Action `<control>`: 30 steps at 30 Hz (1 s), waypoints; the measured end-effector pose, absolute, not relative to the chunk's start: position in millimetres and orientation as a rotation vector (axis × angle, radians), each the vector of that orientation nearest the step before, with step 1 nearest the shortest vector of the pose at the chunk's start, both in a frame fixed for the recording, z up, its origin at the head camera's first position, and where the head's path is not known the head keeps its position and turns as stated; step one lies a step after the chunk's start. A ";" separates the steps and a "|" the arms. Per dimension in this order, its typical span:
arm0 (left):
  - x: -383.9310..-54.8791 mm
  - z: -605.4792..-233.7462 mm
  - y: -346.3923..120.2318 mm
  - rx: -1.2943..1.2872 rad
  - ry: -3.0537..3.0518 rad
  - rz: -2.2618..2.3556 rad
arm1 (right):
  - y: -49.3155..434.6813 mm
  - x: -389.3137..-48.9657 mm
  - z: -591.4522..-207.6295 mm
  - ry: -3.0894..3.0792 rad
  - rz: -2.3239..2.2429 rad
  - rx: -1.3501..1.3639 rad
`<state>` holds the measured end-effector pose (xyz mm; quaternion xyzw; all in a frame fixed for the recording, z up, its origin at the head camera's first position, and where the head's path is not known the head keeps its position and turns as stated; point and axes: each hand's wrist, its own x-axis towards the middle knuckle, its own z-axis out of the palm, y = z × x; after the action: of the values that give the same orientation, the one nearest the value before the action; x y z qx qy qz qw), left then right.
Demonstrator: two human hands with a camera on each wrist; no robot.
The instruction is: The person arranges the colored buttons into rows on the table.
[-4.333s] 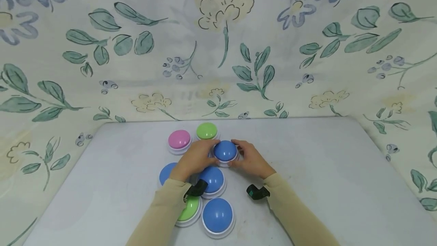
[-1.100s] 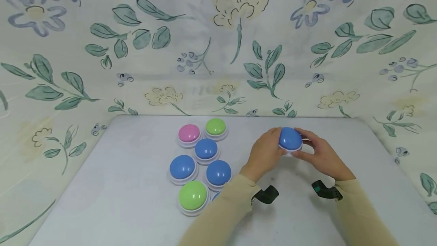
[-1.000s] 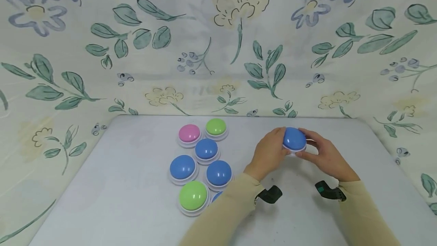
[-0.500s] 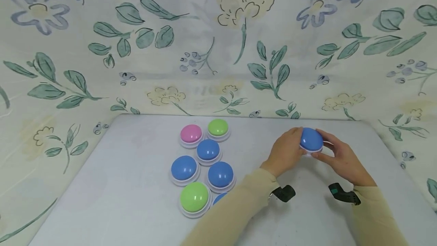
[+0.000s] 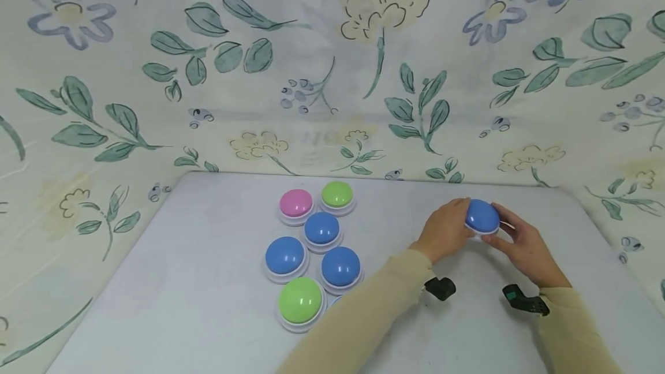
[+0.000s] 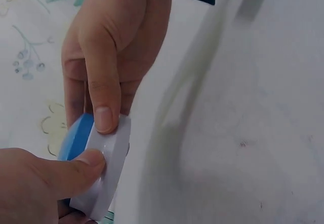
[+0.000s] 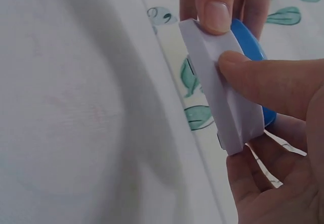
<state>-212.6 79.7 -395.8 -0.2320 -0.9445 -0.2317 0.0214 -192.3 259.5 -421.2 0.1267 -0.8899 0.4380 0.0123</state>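
Observation:
In the head view, a blue dome push button (image 5: 482,216) with a white base is held over the right part of the table. My left hand (image 5: 445,229) grips its left side and my right hand (image 5: 530,247) its right side. Both thumbs press the white base (image 6: 109,153) in the left wrist view, where the button stands on edge and the blue dome (image 6: 76,138) faces away. The right wrist view shows the thumbs and fingers of both hands around the rim, with a strip of blue dome (image 7: 250,39) behind the base.
Similar buttons stand clustered left of centre: a pink one (image 5: 296,204), green ones (image 5: 337,194) and several blue ones (image 5: 284,255). My left sleeve (image 5: 358,316) partly covers the nearest blue button. Floral cloth (image 5: 312,91) rises behind the white table (image 5: 197,281).
Both hands have carried the blue push button from beside the cluster to the right, raising it from the table. In the last half second it shifted only slightly. The head view has turned a little.

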 end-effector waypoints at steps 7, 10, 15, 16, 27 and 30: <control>-222.5 -405.4 87.6 -0.693 -2.977 -0.675 | 258.4 -196.6 -428.3 -2.803 1.297 0.351; -225.3 -407.4 91.5 -0.690 -2.984 -0.650 | 259.3 -197.5 -428.5 -2.813 1.298 0.327; -228.1 -408.1 94.1 -0.674 -3.009 -0.644 | 259.1 -199.1 -429.5 -2.834 1.278 0.289; -228.5 -408.6 94.4 -0.670 -3.013 -0.644 | 259.0 -199.2 -430.1 -2.836 1.270 0.282; -230.1 -414.2 95.9 -0.701 -3.021 -0.614 | 259.6 -199.8 -432.8 -2.891 1.250 0.235; -229.1 -415.0 94.2 -0.697 -3.033 -0.596 | 258.6 -200.1 -434.5 -2.906 1.243 0.225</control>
<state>-229.1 94.2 -415.0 -0.2200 -0.9571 -0.1881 -0.0137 -200.1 258.6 -434.5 0.0710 -0.9171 0.3922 -0.0136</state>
